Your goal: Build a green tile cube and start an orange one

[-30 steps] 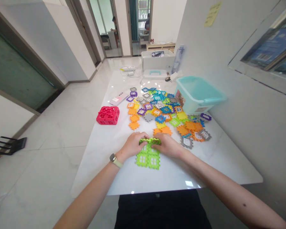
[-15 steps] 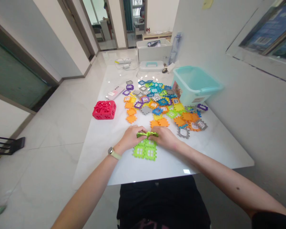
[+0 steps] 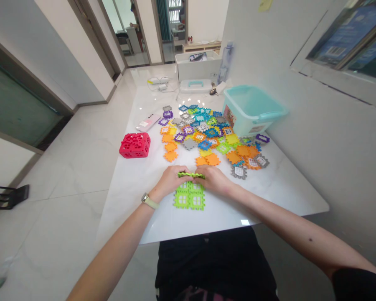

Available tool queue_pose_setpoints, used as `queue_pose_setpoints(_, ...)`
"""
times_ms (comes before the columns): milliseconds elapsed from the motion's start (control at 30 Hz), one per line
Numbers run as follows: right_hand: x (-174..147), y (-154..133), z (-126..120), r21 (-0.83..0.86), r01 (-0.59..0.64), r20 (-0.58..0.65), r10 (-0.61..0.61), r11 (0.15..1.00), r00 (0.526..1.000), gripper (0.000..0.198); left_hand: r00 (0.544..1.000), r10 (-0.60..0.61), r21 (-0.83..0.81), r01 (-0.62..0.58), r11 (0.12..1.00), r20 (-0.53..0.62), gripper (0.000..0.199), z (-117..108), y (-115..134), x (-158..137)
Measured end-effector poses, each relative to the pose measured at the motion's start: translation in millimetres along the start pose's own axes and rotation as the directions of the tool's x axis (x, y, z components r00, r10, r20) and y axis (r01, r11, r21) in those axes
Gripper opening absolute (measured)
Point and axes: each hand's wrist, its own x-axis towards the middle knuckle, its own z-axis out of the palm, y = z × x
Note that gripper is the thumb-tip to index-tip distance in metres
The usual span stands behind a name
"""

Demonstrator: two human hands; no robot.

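Lime-green interlocking window tiles (image 3: 189,200) lie joined flat on the white table near its front edge. Along their far side, more green tiles (image 3: 191,174) stand upright, seen almost edge-on. My left hand (image 3: 172,179), with a watch on its wrist, is closed on the left part of the upright tiles. My right hand (image 3: 213,179) is closed on the right part, its fingers bent over the top edge. Fingers partly hide where the upright tiles meet the flat ones.
Loose tiles in several colours (image 3: 203,129) spread beyond my hands. A red tile box (image 3: 134,145) and a pink phone (image 3: 148,122) are on the left. At the right, a turquoise bin (image 3: 253,108) stands by the wall. A white case (image 3: 196,86) lies farther back.
The upright green tiles now line up in a straighter row; before, they met at a slight angle. Both hands stay on them. The whole view has shifted slightly.
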Motion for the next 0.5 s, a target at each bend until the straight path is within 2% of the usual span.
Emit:
queue_pose_setpoints(133, 1, -4, -4, 0.026, -0.074, 0.011, 0.074, 0.997, 0.997, 0.008, 1.0, 0.021, 0.022, -0.022, 1.0, 0.017, 0.01, -4, 5, 0)
queue_pose_setpoints(200, -1, -6, -9, 0.09, -0.077, 0.016, 0.076, 0.993, 0.997, 0.014, 0.999, 0.024, -0.023, -0.023, 0.999, 0.032, 0.024, -8, 8, -1)
queue_pose_setpoints(300, -5, -2, -20, 0.215, -0.054, 0.048, 0.045, 0.975, 0.998, 0.036, 0.999, 0.013, -0.033, -0.012, 0.999, 0.046, 0.043, -14, 8, -4)
queue_pose_setpoints(500, -10, 7, -32, 0.265, 0.011, 0.118, -0.044, 0.964, 0.992, 0.032, 0.998, -0.022, 0.075, 0.018, 0.997, 0.05, 0.044, -20, 6, -8)
